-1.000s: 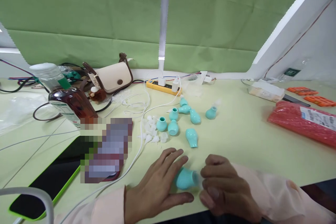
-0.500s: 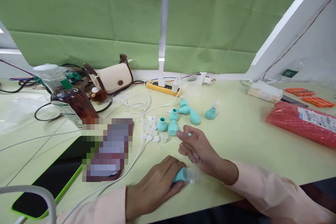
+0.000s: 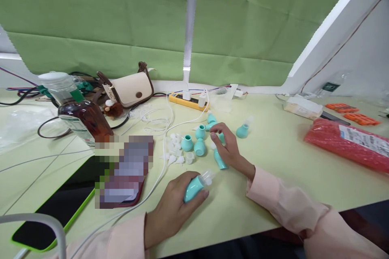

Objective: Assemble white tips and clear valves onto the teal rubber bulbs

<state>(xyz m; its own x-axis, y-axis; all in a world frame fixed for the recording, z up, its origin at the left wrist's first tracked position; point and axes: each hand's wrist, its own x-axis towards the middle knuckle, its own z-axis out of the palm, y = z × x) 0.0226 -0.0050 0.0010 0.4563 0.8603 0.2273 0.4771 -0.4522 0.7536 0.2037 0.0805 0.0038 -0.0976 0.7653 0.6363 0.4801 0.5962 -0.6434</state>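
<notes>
My left hand (image 3: 173,206) is closed around a teal squeeze bulb with a clear tip (image 3: 194,188), low over the front of the table. My right hand (image 3: 226,143) hovers above a group of teal bulbs, its fingers bent and apart with nothing visible between them. Under it lies another teal bulb (image 3: 220,160), partly hidden by the wrist. Two teal bulbs with open necks (image 3: 187,143) stand left of it, near a tipped teal bulb (image 3: 199,147). Small white and clear plastic tips (image 3: 174,145) lie in a loose pile beside them.
Farther right lies a teal bulb with a clear tip (image 3: 242,130). A yellow power strip (image 3: 188,102) and white cables run behind. Phones (image 3: 60,202), a brown bottle (image 3: 85,121) and a cream handbag (image 3: 135,89) occupy the left; a red package (image 3: 349,141) lies right.
My right hand has moved away from my left and forward over the teal bulbs. My left hand has tilted its bulb so the clear tip points up and right.
</notes>
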